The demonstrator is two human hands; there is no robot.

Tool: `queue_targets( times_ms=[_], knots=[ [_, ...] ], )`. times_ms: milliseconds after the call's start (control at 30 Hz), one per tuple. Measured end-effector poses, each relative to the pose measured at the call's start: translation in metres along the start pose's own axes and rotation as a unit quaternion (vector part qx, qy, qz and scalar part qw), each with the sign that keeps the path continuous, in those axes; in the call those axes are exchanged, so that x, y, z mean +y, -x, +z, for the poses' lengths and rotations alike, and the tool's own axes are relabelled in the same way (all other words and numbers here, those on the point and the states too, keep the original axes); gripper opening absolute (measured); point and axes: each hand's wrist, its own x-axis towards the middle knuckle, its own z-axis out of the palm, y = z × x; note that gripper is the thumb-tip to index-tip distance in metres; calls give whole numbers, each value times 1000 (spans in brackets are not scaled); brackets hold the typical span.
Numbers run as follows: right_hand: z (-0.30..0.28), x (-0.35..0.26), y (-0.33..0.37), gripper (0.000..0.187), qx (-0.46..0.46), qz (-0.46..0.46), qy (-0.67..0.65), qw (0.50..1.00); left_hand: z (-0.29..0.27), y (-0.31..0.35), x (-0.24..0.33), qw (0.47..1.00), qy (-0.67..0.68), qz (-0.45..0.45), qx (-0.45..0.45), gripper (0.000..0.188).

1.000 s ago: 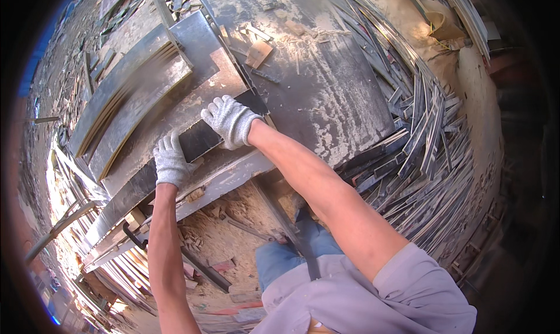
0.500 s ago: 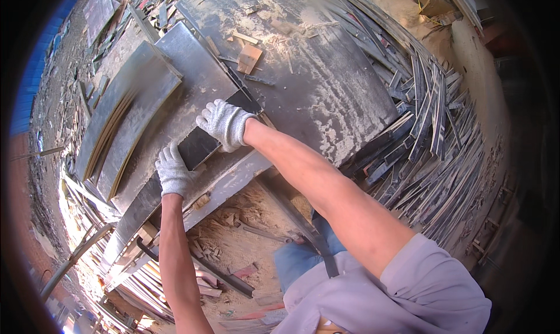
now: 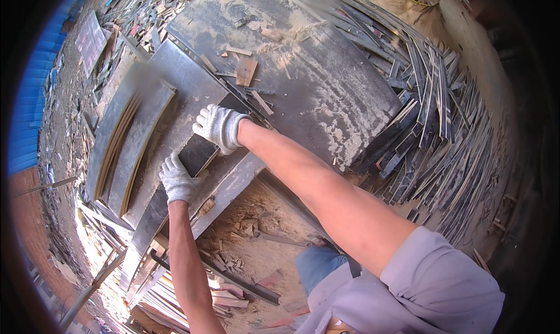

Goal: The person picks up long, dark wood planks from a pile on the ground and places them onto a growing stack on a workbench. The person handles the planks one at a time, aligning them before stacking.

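Note:
A narrow black board strip [image 3: 198, 153] lies slantwise across the metal work surface, from lower left to upper right. My left hand [image 3: 177, 180], in a pale grey knitted glove, is on the strip's nearer part with its fingers over the far edge. Farther up, my right hand [image 3: 221, 128], gloved the same way, curls its fingers around the strip. The undersides of both grips are hidden. Just beyond the right hand, a long slot-like edge runs between the metal surface [image 3: 181, 71] and a big dusty dark panel [image 3: 303, 71].
Curved stacked boards [image 3: 125, 141] lie left of my hands. Wood scraps, including a small brown piece [image 3: 245, 71], rest on the panel. A large heap of thin strips [image 3: 431, 130] spreads along the right. Sawdust and offcuts [image 3: 239, 235] cover the ground below.
The view has shifted slightly, so the bench sits a little differently in it. Both hands stay on the black strip, which has barely moved along the surface, if at all.

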Motion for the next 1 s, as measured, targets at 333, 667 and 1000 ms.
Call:
queue_targets(
  times_ms=[333, 667, 1000],
  knots=[
    [5, 5, 2, 78, -18, -6, -30, 999, -4, 2, 9, 999, -9, -10, -37, 116],
    [13, 20, -8, 103, -149, -29, -74, 986, -6, 0, 1, 993, 58, 9, -105, 115],
    [-84, 139, -10, 111, -174, -68, -180, 966, -85, -65, 60, 974, 172, 19, -144, 128]
  ],
)
